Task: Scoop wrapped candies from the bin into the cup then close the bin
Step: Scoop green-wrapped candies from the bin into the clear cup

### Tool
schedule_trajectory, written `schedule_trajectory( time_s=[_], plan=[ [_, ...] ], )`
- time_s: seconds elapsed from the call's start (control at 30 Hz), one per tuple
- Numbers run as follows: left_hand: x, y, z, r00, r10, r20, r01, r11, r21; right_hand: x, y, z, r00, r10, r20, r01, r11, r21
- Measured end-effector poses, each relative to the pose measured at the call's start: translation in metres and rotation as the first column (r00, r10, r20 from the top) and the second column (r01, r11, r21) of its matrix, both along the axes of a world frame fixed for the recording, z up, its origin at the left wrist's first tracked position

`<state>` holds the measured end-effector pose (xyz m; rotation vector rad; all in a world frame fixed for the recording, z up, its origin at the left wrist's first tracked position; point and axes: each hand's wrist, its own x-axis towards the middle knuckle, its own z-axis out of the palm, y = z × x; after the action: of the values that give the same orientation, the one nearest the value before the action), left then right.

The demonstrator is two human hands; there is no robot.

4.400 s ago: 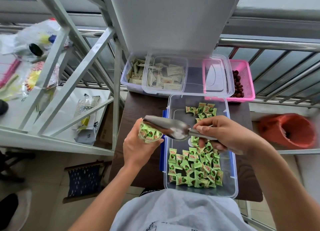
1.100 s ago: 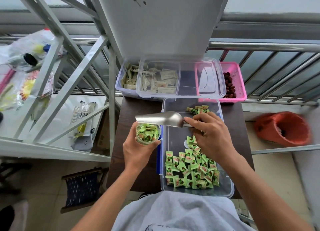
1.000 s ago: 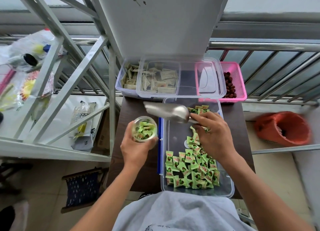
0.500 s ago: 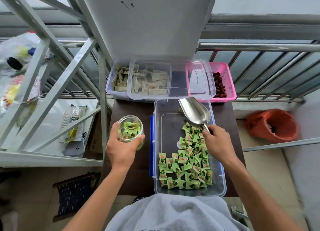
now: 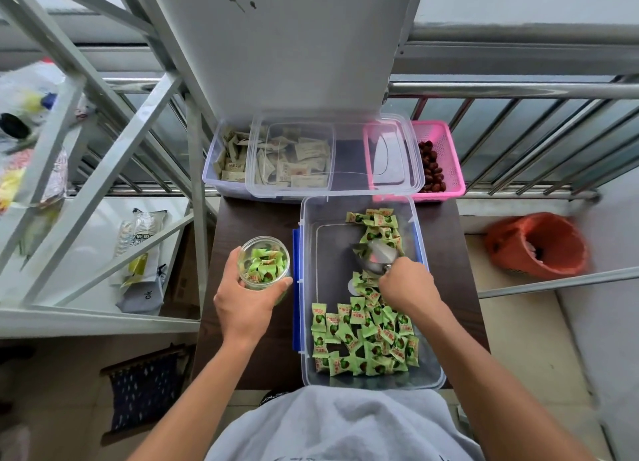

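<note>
On the dark table [image 5: 252, 223], a metal scoop [image 5: 377, 256] sits low among green wrapped candies [image 5: 363, 336] in the open bin [image 5: 332, 249].
Right hand [image 5: 406, 287] is curled tight round the scoop's handle, the bowl apparently touching the far cluster. Left hand [image 5: 245, 305] grips the clear cup [image 5: 264, 263], partly filled with candies, just left of the bin. A clear lid [image 5: 349, 156] lies across the containers behind.

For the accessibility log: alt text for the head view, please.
A person's right hand holds a metal scoop down among green wrapped candies in an open clear bin; the left hand grips a clear cup, partly filled with the same candies, beside the bin.
</note>
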<state>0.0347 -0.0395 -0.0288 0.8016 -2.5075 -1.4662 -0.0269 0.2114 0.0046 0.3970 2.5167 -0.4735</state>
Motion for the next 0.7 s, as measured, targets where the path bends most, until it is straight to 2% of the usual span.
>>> schedule_trajectory(
  time_s=[0.23, 0.47, 0.7],
  plan=[
    [0.001, -0.003, 0.004, 1.000, -0.018, -0.008, 0.018, 1.000, 0.003, -0.020, -0.008, -0.020, 0.990, -0.138, -0.031, 0.135, 0.987, -0.087],
    [0.004, -0.002, 0.003, 0.999, -0.037, -0.012, 0.037, 0.999, 0.015, -0.014, 0.006, -0.045, 0.989, -0.084, -0.123, 0.088, 0.996, 0.027],
    [0.003, 0.000, 0.002, 0.998, -0.060, -0.014, 0.060, 0.998, 0.013, -0.018, 0.003, -0.060, 0.983, -0.171, -0.073, 0.150, 0.959, -0.240]
  ],
)
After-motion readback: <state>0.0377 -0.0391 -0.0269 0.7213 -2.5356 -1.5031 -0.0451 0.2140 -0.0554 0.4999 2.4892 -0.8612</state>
